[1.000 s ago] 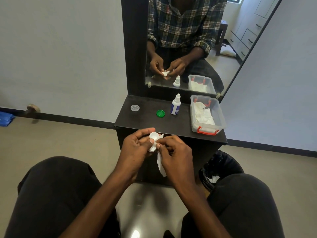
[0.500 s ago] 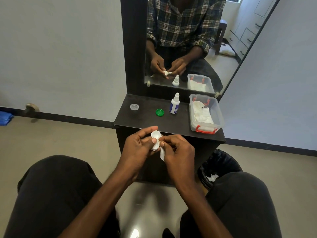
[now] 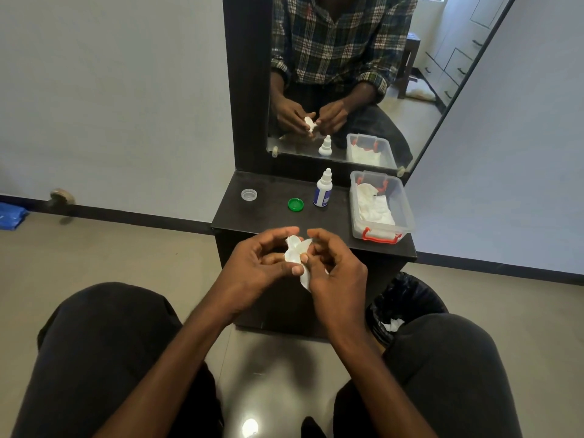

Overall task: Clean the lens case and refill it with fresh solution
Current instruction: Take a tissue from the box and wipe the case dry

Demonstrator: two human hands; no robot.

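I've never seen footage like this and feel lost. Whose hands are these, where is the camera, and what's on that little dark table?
There is no machine: a person wears the camera on their head, looking down at their own hands; the mirror reflects them. The left hand holds a white lens case, and the right hand pinches a tissue against it. On the dark table lie a clear cap, a green cap, a solution bottle and a tissue box.

Left hand [image 3: 252, 273] turns lens case [image 3: 292, 251], index finger lifting off above it | right hand [image 3: 331, 267] shifts tissue [image 3: 305, 279], now trailing lower beneath the fingers | both hands sit slightly closer to tabletop [image 3: 268, 213] edge
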